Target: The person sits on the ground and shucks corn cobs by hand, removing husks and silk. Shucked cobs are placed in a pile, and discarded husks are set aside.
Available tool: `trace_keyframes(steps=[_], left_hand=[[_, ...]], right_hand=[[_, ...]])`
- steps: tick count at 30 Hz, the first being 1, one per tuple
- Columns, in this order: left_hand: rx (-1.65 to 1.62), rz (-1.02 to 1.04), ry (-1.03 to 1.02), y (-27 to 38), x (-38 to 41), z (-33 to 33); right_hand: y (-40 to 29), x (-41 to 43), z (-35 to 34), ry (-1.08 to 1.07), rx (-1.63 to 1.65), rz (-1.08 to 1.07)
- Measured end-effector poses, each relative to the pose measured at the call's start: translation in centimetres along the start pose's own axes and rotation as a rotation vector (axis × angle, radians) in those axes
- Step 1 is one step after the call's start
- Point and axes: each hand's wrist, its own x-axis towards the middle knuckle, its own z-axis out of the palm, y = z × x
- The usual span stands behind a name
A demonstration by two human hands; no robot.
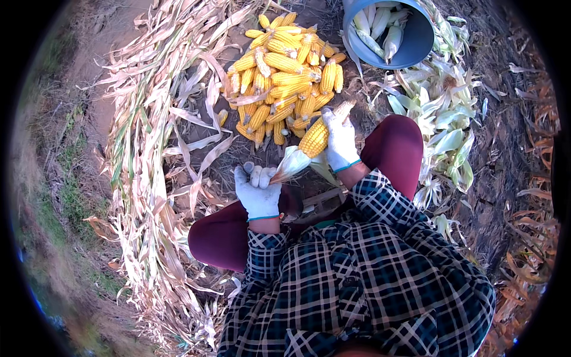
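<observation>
My right hand (340, 138), in a white work glove, holds a yellow corn cob (315, 137) near its stalk end. At the cob's other end, a pale husk (292, 161) is peeled back and stretches down to the left. My left hand (258, 189), gloved as well, is closed on the tip of that husk, where brown silk shows. Just beyond both hands lies a heap of bare yellow corn cobs (285, 80) on the ground. The palm side of my right hand is partly hidden by the cob.
A grey-blue bucket (412, 42) lies tipped at the upper right, with several unhusked ears (393, 40) inside. Dry stalks and leaves (138, 187) form a long pile on the left. Loose pale husks (446, 120) spread beside my right knee (397, 151).
</observation>
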Motion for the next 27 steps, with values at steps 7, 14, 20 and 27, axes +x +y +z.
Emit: trace_keyframes(steps=[7, 14, 20, 27], left_hand=[[0.293, 0.112, 0.447, 3.1, -3.5, -4.6], [1.485, 0.592, -0.026, 1.0, -2.7, -1.5], [1.165, 0.367, -0.201, -5.1, -1.5, -3.4], [0.619, 0.357, -0.115, -4.9, 0.6, 0.3]], right_hand=[[0.0, -0.1, 0.2, 0.050, -0.216, -0.134], [4.1, -2.2, -1.8, -0.152, -1.002, -0.296], [2.9, -5.5, 0.8, -0.476, -0.880, -0.360], [3.2, -5.0, -0.2, -0.733, -0.762, -0.274]])
